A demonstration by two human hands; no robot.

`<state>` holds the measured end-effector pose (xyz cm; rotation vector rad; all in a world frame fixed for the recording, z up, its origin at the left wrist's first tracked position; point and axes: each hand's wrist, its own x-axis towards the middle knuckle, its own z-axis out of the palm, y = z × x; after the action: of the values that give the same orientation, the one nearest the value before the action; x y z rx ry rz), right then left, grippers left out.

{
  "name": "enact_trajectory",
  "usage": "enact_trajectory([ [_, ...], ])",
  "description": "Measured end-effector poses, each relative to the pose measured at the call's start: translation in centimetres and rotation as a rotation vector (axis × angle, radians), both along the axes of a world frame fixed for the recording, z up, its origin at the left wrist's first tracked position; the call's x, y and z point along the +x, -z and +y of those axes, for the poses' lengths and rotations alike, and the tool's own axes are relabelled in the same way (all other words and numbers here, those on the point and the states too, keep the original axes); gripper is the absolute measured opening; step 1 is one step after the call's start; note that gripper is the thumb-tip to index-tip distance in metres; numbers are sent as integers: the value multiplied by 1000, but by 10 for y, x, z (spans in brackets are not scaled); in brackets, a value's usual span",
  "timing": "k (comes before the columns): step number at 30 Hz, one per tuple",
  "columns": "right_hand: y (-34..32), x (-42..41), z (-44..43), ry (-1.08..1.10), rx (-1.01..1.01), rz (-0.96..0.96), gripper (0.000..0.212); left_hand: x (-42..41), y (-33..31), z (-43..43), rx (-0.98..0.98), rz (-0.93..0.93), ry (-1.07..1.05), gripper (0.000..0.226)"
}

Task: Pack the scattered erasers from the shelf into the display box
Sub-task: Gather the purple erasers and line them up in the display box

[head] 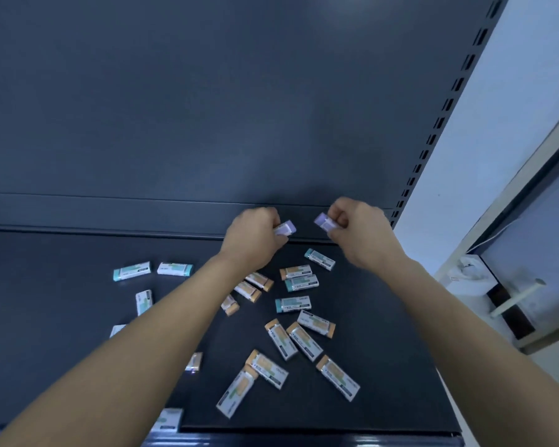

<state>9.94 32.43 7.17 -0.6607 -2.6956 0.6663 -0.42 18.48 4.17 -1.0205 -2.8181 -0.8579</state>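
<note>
Scattered erasers [237, 394], left hand [252, 241] pinching lilac eraser [286, 228], right hand [360, 235] pinching purple eraser [325, 221]

We can read no word, brand or number here, since the small print and dark bands on the erasers [292, 304] scattered over the shelf [384, 350] are too blurred and small for us.

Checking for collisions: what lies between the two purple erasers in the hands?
Nothing; the head view shows only bare dark shelf between the left eraser and the right eraser.
</note>
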Motion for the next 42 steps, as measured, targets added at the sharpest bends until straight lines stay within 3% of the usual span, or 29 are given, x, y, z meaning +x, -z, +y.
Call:
enact_trajectory([
  [7,-25,-38,-87,-121,41,91,7,-5,-35,-110,91,109,-124,14],
  [17,-53,-94,-328,-344,68,192,10,-30,-64,-368,148,323,-257,14],
  [24,-59,-129,-461,-414,81,174,14,-51,-74,-515,105,324,-348,18],
  [31,-55,-176,-532,-485,82,120,18,-79,-66,-591,101,271,-394,16],
  [42,-42,-263,-568,-586,69,72,25,-162,-46,-623,-65,147,-360,18],
])
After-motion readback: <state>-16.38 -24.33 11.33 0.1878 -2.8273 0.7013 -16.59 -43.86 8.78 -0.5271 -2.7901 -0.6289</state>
